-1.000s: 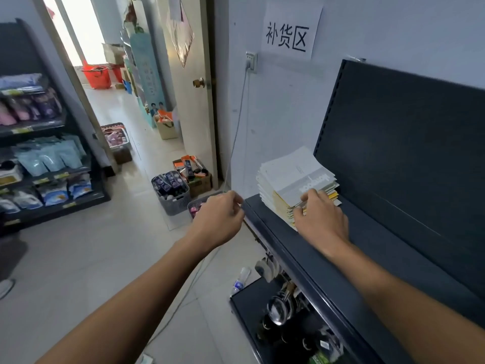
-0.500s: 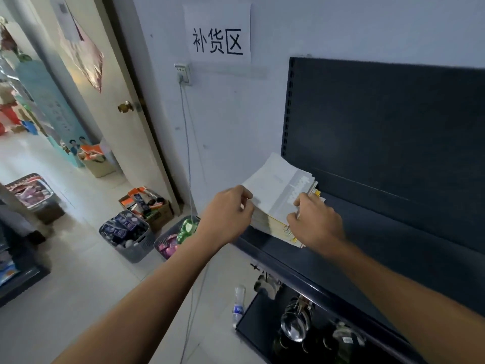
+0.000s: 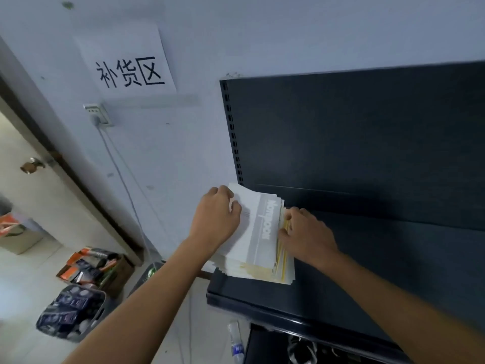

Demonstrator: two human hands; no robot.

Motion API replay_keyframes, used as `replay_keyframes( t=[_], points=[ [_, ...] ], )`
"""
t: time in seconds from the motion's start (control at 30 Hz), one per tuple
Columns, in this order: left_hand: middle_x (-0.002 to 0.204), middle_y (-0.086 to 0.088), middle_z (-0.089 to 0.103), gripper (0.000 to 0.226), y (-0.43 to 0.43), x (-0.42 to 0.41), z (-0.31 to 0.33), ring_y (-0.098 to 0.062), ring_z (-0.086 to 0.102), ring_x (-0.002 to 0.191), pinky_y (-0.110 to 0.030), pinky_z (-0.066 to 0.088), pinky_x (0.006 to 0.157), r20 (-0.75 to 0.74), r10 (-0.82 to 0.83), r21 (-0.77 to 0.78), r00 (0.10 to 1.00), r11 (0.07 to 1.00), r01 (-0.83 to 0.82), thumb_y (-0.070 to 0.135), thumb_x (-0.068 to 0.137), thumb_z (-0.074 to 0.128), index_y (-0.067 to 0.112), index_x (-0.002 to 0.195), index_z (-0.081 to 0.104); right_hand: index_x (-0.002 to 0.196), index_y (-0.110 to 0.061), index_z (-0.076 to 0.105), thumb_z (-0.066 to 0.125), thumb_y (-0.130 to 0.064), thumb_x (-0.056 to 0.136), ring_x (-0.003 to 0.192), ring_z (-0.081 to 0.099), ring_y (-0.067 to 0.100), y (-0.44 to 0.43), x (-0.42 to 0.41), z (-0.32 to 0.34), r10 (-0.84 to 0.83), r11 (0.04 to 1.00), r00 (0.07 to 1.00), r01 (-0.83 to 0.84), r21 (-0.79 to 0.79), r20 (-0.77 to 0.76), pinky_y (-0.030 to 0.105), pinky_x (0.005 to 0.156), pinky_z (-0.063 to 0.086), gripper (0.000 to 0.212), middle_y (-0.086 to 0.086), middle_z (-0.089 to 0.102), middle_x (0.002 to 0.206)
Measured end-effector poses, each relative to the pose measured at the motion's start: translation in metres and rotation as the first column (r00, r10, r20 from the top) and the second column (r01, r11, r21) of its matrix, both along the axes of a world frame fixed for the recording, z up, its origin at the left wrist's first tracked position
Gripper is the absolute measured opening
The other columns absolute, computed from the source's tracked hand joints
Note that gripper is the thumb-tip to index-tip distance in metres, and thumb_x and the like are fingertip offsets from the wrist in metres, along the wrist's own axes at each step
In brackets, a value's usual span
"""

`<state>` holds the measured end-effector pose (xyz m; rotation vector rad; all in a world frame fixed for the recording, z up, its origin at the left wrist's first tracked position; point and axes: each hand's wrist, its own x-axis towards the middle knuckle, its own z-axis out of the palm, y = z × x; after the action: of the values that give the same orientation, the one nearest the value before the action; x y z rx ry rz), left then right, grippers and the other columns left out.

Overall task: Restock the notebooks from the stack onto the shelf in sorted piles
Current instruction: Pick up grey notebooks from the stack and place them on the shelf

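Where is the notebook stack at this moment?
Head view: the notebook stack lies at the left end of the shelf, beside the wall, with the left hand on its left edge and the right hand at its right edge.

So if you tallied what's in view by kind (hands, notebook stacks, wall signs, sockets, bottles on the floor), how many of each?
hands: 2 (left hand, right hand)
notebook stack: 1
paper sign: 1
wall socket: 1
plastic bottle: 1
Total: 6
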<state>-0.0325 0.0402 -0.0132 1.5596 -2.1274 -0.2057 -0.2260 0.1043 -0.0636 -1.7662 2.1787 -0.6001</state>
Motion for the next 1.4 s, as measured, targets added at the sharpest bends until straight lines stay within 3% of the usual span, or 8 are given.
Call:
replay_keyframes(
  t=[0.2, 0.33, 0.53, 0.7, 0.9, 1.1, 1.23, 1.4],
  points=[
    [0.126, -0.016, 0.049, 0.049, -0.020, -0.007, -0.012, -0.033, 0.048, 0.117, -0.035, 0.044, 0.080, 0.247, 0.077, 0.059, 0.966, 0.994, -0.095, 0.042, 0.099, 0.055, 0.003, 0.127, 0.049, 0.080, -0.029, 0.048, 0.058, -0.042, 0.088, 0.102, 0.060, 0.019, -0.014, 0.003, -0.007, -0.086, 0.995, 0.963, 0.070, 0.071, 0.254, 0.036, 0.078, 0.049, 0.019, -0.004, 0.059, 0.109],
    [0.124, -0.015, 0.047, 0.062, -0.033, 0.002, -0.020, -0.032, 0.050, 0.113, -0.037, 0.046, 0.081, 0.335, 0.067, 0.116, 0.940, 0.987, -0.111, 0.055, 0.096, 0.057, 0.002, 0.125, 0.046, 0.074, -0.038, 0.036, 0.059, -0.049, 0.087, 0.082, 0.055, 0.015, -0.023, 0.015, -0.016, -0.112, 0.993, 0.940, 0.096, 0.066, 0.323, 0.030, 0.064, 0.042, 0.029, -0.002, 0.050, 0.099],
    [0.105, -0.005, 0.051, 0.050, -0.044, 0.012, -0.024, -0.024, 0.053, 0.087, -0.034, 0.040, 0.070, 0.248, 0.004, 0.166, 0.969, 0.985, -0.046, 0.054, 0.094, 0.060, 0.008, 0.114, 0.056, 0.105, -0.024, 0.060, 0.051, -0.058, 0.091, 0.099, 0.051, 0.015, -0.025, 0.039, -0.029, -0.162, 0.986, 0.970, 0.152, 0.068, 0.180, 0.036, 0.078, 0.053, 0.039, -0.004, 0.044, 0.111],
    [0.087, -0.001, 0.051, 0.032, -0.053, 0.021, -0.025, -0.015, 0.047, 0.068, -0.027, 0.033, 0.053, 0.146, -0.006, 0.216, 0.989, 0.976, -0.026, 0.042, 0.095, 0.061, 0.013, 0.087, 0.050, 0.119, -0.017, 0.054, 0.032, -0.066, 0.095, 0.114, 0.033, 0.018, -0.020, 0.055, -0.028, -0.160, 0.986, 0.973, 0.165, 0.015, -0.168, 0.029, 0.082, 0.047, 0.059, -0.001, 0.036, 0.117],
    [0.078, 0.001, 0.055, 0.027, -0.061, 0.035, -0.029, -0.013, 0.050, 0.064, -0.027, 0.033, 0.048, 0.072, 0.006, 0.321, 0.997, 0.947, -0.029, 0.035, 0.092, 0.060, 0.013, 0.080, 0.049, 0.139, -0.012, 0.047, 0.023, -0.064, 0.099, 0.120, 0.033, 0.024, -0.013, 0.074, -0.028, -0.176, 0.983, 0.934, 0.181, -0.013, -0.311, 0.035, 0.102, 0.041, 0.070, 0.009, 0.039, 0.132],
    [0.084, -0.004, 0.063, 0.025, -0.065, 0.044, -0.024, -0.020, 0.060, 0.070, -0.029, 0.045, 0.055, -0.040, 0.022, 0.482, 0.999, 0.876, 0.000, 0.028, 0.088, 0.061, 0.004, 0.092, 0.057, 0.127, -0.018, 0.056, 0.027, -0.063, 0.099, 0.114, 0.031, 0.018, -0.013, 0.078, -0.022, -0.138, 0.990, 0.958, 0.132, -0.041, -0.250, 0.031, 0.098, 0.043, 0.061, 0.000, 0.038, 0.117],
    [0.078, -0.004, 0.061, 0.033, -0.065, 0.050, -0.022, -0.021, 0.059, 0.066, -0.029, 0.043, 0.056, -0.197, 0.069, 0.579, 0.978, 0.813, 0.059, 0.029, 0.086, 0.061, -0.002, 0.096, 0.062, 0.121, -0.019, 0.060, 0.042, -0.053, 0.097, 0.113, 0.032, 0.014, -0.015, 0.075, -0.029, -0.156, 0.987, 0.988, 0.156, -0.028, 0.004, 0.027, 0.081, 0.039, 0.046, -0.006, 0.038, 0.112],
    [0.070, -0.006, 0.058, 0.023, -0.061, 0.059, -0.015, -0.020, 0.057, 0.063, -0.032, 0.043, 0.056, -0.315, 0.021, 0.553, 0.949, 0.816, 0.165, 0.028, 0.090, 0.052, 0.007, 0.082, 0.057, 0.117, -0.017, 0.063, 0.050, -0.042, 0.094, 0.116, 0.043, 0.022, -0.019, 0.068, -0.028, -0.242, 0.969, 0.956, 0.248, -0.015, 0.164, 0.031, 0.086, 0.041, 0.037, -0.001, 0.050, 0.110]
  ],
)
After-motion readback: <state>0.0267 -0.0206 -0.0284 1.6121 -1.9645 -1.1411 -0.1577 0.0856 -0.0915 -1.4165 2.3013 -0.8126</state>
